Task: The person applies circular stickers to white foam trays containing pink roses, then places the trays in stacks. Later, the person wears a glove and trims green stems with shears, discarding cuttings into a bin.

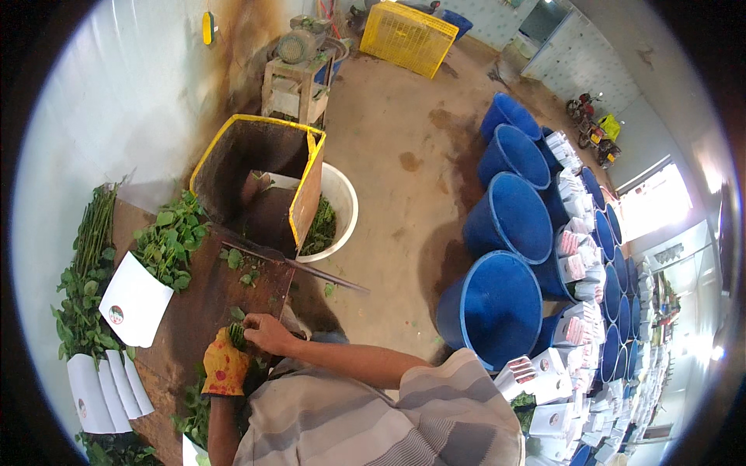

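Observation:
In a yellow-orange glove with red spots, my left hand [224, 364] grips a bundle of green leafy stems [236, 336] at the near edge of a brown table. The cut ends point up and away from me, and my arm and body partly hide the leaves below. My bare right hand [268, 333] has its fingers curled against the stem-end side of that bundle. On the table to the left lies a leafy bunch [169, 239] with a white paper wrapper [135, 300]. Several more wrapped bunches [96, 393] lie along the wall.
A dark open bin with a yellow rim [256, 119] stands at the table's far end. Beside it, a white tub [348, 204] holds green trimmings. Several blue barrels [504, 309] line the right, some filled with wrapped bunches. A motor [297, 46] and yellow crate [408, 38] stand farther off.

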`<action>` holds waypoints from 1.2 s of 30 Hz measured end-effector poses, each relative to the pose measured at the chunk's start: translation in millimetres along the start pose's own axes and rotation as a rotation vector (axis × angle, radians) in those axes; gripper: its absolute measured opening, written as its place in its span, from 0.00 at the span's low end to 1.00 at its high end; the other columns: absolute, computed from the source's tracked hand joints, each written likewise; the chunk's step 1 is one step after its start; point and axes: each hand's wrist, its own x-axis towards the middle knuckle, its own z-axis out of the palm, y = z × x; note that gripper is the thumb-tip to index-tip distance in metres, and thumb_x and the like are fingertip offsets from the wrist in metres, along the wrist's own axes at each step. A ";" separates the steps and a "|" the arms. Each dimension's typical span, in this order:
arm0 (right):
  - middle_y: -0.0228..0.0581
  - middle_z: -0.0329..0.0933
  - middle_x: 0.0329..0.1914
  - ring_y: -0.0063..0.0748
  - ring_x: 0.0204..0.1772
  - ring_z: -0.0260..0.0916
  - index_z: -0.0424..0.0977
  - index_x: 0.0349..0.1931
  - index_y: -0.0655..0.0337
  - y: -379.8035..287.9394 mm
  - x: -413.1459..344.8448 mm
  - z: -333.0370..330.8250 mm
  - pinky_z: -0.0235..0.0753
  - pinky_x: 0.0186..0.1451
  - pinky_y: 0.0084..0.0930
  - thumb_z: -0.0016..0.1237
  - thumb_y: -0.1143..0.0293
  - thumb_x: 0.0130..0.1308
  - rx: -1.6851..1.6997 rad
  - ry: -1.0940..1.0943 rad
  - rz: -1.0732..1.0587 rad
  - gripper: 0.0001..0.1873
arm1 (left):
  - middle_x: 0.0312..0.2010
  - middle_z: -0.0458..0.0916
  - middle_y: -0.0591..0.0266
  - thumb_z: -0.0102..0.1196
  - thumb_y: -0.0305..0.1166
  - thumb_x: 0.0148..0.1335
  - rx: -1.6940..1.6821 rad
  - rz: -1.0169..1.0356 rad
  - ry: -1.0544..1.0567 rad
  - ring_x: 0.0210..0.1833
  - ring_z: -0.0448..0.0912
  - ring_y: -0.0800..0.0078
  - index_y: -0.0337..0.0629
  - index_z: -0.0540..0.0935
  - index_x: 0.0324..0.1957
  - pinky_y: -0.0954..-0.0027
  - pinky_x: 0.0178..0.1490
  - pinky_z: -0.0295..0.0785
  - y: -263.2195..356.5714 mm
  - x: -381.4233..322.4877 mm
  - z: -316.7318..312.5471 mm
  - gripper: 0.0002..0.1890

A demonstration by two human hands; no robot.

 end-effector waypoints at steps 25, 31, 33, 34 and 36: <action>0.37 0.75 0.24 0.41 0.26 0.73 0.76 0.28 0.61 -17.5 -37.6 -12.3 0.73 0.30 0.39 0.53 0.52 0.73 -0.173 -0.304 -0.307 0.21 | 0.37 0.86 0.50 0.63 0.45 0.60 0.074 -0.050 0.299 0.40 0.85 0.46 0.47 0.81 0.49 0.50 0.43 0.80 -11.6 -5.8 -32.3 0.19; 0.52 0.80 0.27 0.56 0.32 0.80 0.80 0.24 0.60 -110.6 7.6 24.3 0.76 0.34 0.51 0.53 0.59 0.64 -0.525 -0.401 -0.640 0.15 | 0.41 0.86 0.49 0.66 0.51 0.57 0.100 -0.026 0.087 0.43 0.85 0.45 0.45 0.80 0.54 0.50 0.44 0.79 10.7 1.3 -2.4 0.28; 0.54 0.77 0.23 0.51 0.27 0.78 0.79 0.26 0.66 -108.7 68.3 10.7 0.74 0.32 0.47 0.53 0.60 0.65 -0.320 -0.389 -0.448 0.17 | 0.41 0.86 0.49 0.66 0.53 0.55 0.142 -0.030 -0.025 0.44 0.85 0.45 0.45 0.80 0.56 0.50 0.45 0.79 22.6 -9.8 -4.8 0.31; 0.51 0.69 0.18 0.37 0.23 0.73 0.75 0.24 0.68 -100.2 91.4 -1.7 0.70 0.30 0.42 0.52 0.59 0.66 -0.265 -0.453 -0.256 0.19 | 0.45 0.87 0.49 0.68 0.53 0.54 0.019 -0.076 -0.019 0.47 0.86 0.47 0.45 0.79 0.59 0.52 0.48 0.80 23.8 -14.4 -12.9 0.34; 0.38 0.67 0.18 0.26 0.23 0.64 0.74 0.23 0.67 -69.0 95.0 -15.6 0.66 0.27 0.36 0.53 0.54 0.70 -0.062 -0.377 -0.157 0.24 | 0.48 0.88 0.49 0.69 0.43 0.56 -0.112 -0.110 0.033 0.51 0.87 0.52 0.48 0.77 0.62 0.56 0.51 0.81 22.9 -17.9 -32.1 0.32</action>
